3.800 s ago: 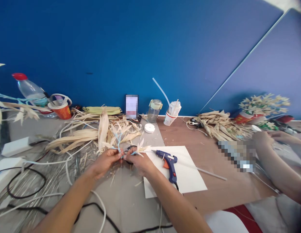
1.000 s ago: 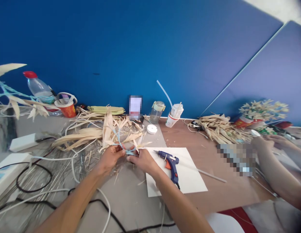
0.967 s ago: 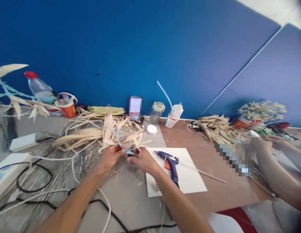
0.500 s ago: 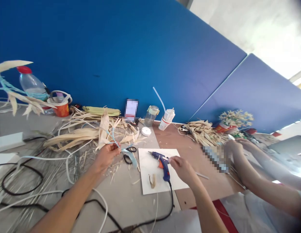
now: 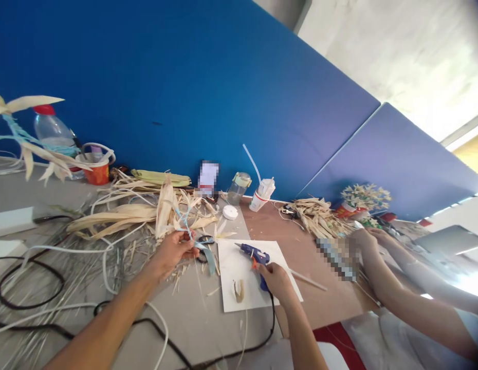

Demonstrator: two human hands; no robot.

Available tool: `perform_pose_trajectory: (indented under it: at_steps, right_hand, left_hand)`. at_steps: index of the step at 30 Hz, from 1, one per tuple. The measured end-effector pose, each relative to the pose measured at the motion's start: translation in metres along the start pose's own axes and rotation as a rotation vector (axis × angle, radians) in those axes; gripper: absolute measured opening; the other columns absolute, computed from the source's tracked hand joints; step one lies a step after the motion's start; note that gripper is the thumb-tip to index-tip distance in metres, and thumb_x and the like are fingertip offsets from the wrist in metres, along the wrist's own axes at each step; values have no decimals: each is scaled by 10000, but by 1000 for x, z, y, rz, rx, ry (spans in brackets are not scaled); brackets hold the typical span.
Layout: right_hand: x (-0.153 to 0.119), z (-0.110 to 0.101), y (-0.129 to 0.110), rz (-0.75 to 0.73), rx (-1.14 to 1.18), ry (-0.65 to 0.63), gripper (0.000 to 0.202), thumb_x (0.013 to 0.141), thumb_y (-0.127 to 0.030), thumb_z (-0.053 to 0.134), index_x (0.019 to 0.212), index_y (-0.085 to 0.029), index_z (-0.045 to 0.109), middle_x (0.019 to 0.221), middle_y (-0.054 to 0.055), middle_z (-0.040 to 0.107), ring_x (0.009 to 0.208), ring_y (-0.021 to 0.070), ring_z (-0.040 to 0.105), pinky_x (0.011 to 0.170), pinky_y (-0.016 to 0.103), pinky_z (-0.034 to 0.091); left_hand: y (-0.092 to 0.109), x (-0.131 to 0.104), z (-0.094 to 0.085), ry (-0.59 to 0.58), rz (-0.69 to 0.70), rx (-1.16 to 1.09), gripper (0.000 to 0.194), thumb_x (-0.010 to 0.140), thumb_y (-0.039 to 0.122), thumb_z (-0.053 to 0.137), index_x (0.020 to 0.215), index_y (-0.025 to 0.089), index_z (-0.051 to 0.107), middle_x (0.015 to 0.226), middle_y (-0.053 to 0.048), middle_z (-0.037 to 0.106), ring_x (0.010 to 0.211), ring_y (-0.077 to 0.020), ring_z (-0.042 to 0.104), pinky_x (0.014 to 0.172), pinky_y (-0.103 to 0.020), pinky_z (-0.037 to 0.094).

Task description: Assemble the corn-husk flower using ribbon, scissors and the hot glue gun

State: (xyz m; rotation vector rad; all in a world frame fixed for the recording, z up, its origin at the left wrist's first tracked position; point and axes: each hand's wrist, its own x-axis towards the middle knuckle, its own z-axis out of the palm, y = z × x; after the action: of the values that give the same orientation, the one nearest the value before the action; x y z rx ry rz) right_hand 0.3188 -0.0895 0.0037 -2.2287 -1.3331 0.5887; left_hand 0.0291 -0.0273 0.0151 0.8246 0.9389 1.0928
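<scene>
My left hand (image 5: 180, 248) is pinched around a thin stem wrapped in light blue tape (image 5: 188, 226), with small dry corn husk pieces at its top. A loose strip of blue tape (image 5: 210, 261) hangs beside my fingers. Black-handled scissors (image 5: 203, 239) lie just behind it, partly hidden. My right hand (image 5: 276, 280) is closed round the handle of a blue glue gun (image 5: 255, 254), fingers near its orange trigger. The gun lies over a white sheet (image 5: 251, 300), nozzle pointing left. On that sheet sits a small curled brown piece (image 5: 239, 291).
Dry corn husks (image 5: 119, 218) and white and black cables cover the left side. A glass jar (image 5: 239, 186) and a paper cup (image 5: 260, 199) stand by the blue partition. A glue stick (image 5: 309, 280) lies right of the sheet. Another person's hands (image 5: 364, 240) work farther right.
My right hand has moved from the rear end of the glue gun down onto its handle and closed there. My left hand still holds the blue-wrapped stem, shifted slightly right.
</scene>
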Motion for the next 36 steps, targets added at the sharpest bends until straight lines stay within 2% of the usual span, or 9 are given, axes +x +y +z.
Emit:
perform_pose_trajectory:
  at_steps: [3,6,10,13,17,21,23,32,36]
  right_hand:
    - [-5,-8,2,121,609,-99,326,651,-470,651,588,-185,506,571,11,554,506,146,507,492,273,403]
    - [-15,-19,-4,205,1170,-341,287,608,-363,741,736,-163,580,732,34,604,514,97,490,495,241,414]
    - [-32,-26,-20,141,1470,-592,311,728,-426,638,898,-167,617,640,-21,482,461,62,369,470,212,369]
    - [-41,-24,-34,71,1456,-639,362,735,-495,590,933,-194,624,653,-19,458,441,65,315,459,227,341]
    - [-45,-15,-56,-123,1265,-618,353,610,-404,700,892,-200,639,834,43,576,456,61,320,473,254,310]
    - [-44,-2,-76,-256,973,-561,291,660,-298,681,917,-167,638,614,-10,516,500,92,373,494,244,284]
    - [-43,5,-82,-303,835,-544,236,671,-306,672,852,-159,640,617,-14,505,536,97,386,507,237,300]
    - [-37,28,-92,-390,605,-576,219,726,-373,594,739,-159,551,655,-14,464,608,112,393,570,242,333]
    - [-35,33,-92,-398,545,-522,237,734,-403,580,733,-168,546,643,-16,475,620,123,414,599,254,366]
  left_hand:
    - [1,0,4,53,-1,-16,341,591,194,744,891,145,591,667,48,546,528,-119,601,622,-347,556]
    - [1,1,4,82,16,-32,365,569,192,755,889,140,590,638,67,496,544,-127,607,600,-343,562]
    - [-3,4,0,57,47,-23,369,571,255,760,874,148,580,624,69,508,553,-129,606,584,-334,563]
    - [-4,5,-2,35,59,-19,357,585,279,752,870,153,579,617,70,509,558,-127,604,583,-328,565]
    - [-3,4,0,51,54,-18,330,577,262,758,835,152,585,641,64,511,557,-127,606,579,-332,566]
    - [-2,5,1,73,53,-19,318,565,251,766,805,143,588,624,66,490,557,-141,615,581,-348,565]
    - [-2,6,0,91,60,-34,344,552,246,775,825,143,591,627,68,490,554,-149,619,576,-355,563]
    - [0,7,0,133,47,-49,353,530,235,783,808,139,587,632,69,491,516,-131,600,571,-339,558]
    - [0,7,0,139,32,-58,363,544,230,781,844,148,595,605,75,486,542,-139,616,611,-342,554]
